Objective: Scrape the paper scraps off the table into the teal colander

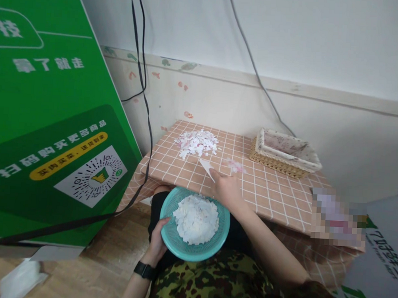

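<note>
My left hand (159, 241) grips the left rim of a teal plastic colander (165, 249), which rests at my lap just below the table edge. A heap of white flaky bits (195, 220) lies in the colander. My right hand (226, 188) is closed on a flat white card-like piece (207, 169), its narrow end pointing away across the tabletop. Just beyond that end is a loose pile of white and pinkish paper scraps (197, 142). A small pinkish-white patch (236, 166) lies on the cloth to the right of the white piece.
A brown checked cloth covers the table (273, 197). A cloth-lined wicker basket (285, 153) stands at the back right. To the left rises a large green printed panel (50, 114), with a black cable (149, 119) hanging before it. A grey box (380, 247) stands at right.
</note>
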### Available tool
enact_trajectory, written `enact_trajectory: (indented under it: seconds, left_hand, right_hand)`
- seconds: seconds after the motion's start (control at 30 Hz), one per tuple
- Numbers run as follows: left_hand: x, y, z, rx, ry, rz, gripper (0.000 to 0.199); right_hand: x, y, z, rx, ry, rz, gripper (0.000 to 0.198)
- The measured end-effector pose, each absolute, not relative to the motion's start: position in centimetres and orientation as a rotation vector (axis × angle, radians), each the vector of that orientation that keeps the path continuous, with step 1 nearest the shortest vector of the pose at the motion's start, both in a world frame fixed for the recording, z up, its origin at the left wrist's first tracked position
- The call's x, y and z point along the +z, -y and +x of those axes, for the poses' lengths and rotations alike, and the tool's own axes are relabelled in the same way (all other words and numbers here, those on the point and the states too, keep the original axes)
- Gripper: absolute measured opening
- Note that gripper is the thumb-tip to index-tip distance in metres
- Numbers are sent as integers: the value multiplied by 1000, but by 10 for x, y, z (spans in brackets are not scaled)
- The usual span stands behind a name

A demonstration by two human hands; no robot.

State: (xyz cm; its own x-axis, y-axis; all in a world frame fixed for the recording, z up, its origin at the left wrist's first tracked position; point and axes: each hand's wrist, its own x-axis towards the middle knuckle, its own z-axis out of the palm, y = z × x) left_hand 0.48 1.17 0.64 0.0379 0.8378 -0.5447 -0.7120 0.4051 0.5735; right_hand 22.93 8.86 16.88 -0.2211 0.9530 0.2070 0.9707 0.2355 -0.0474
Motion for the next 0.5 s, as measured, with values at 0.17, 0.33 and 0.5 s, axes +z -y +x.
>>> enact_trajectory:
  seconds: [0.17,0.33,0.5]
  left_hand:
    - [10,-12,6,1189,-951,164,18]
    - [6,-13,5,1171,-944,143,20]
    - [0,-14,5,1182,-937,128,20]
  right_hand:
    - [175,-97,265,-199,2096,-1790,37]
    - [184,-111,304,-2,1805,-1924,27]
    - [196,-117,333,36,1514,-1908,28]
